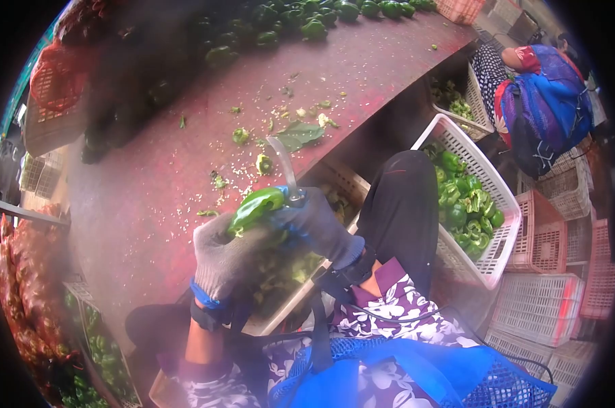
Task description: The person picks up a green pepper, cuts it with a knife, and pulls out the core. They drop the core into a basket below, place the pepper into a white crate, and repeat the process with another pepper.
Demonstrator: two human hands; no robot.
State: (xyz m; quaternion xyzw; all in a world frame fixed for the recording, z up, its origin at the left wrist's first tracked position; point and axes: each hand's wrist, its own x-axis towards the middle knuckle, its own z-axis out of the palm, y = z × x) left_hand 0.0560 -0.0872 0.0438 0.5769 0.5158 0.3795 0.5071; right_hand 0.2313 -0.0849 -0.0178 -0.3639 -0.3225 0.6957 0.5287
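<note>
My left hand (227, 253), in a grey knit glove, is closed around a green bell pepper (254, 209) just off the table's near edge. Close against it, my gloved right hand (314, 223) grips a knife (285, 163) whose curved blade points up and away. The fingers of both hands nearly meet at the pepper, so its right end is partly hidden. Below my hands, between my knees, a crate (290, 299) contains pale green pepper scraps, blurred in part. Cut-off pepper tops (264, 164), a leaf (299, 135) and scattered seeds lie on the table beyond.
The reddish table (362, 81) carries several whole green peppers (314, 28) at its far side. To my right stands a white crate (515, 217) of cut peppers, with stacked crates (535, 309) behind it. Another person (542, 102) sits at upper right. Filled red net sacks (25, 285) stand left.
</note>
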